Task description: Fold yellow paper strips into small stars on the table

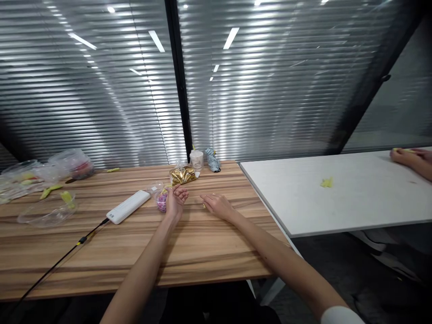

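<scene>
wooden table (pixel 202 256); white power bank (pixel 128 207); gold foil pouch (pixel 182 175); clear plastic bags (pixel 69 162)

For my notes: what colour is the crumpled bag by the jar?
The foil bag is shiny gold; head view shows it best.

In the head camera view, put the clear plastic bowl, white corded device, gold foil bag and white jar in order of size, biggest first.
Largest to smallest:
1. clear plastic bowl
2. white corded device
3. gold foil bag
4. white jar
The bag sits farther from the camera, so its place after the device is unsure.
</scene>
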Motion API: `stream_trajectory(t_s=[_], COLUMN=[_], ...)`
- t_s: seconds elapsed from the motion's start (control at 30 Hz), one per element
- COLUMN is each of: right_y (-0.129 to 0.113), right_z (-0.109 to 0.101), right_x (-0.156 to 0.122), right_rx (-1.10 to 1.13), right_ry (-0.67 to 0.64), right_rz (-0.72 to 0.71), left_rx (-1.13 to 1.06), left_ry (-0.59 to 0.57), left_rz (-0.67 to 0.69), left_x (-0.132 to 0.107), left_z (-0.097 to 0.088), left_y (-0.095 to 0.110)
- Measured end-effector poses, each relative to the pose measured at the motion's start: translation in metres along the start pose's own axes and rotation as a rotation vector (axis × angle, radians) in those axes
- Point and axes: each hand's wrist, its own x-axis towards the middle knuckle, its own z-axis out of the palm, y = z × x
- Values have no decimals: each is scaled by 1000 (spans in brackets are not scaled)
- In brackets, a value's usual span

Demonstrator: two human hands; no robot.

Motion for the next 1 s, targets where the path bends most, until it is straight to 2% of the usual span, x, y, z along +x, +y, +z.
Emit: stream_trajectory(t_s=[0.37,0.67,1.0], right_y=[-2,-1,-2], right_z=[-2,1,-3], right_x=[0,-1,0], right_rx=[-10,-8,-3], right_ry=[-5,7,-7], right_rz=[6,21,17], left_rx=[33,-113,-118], left_ry=[-14,-17,16], left_rz=[-48,-103,-103], left_x=[-1,-3,1], left_z=[-2,0,-1], left_y=[-3,6,3])
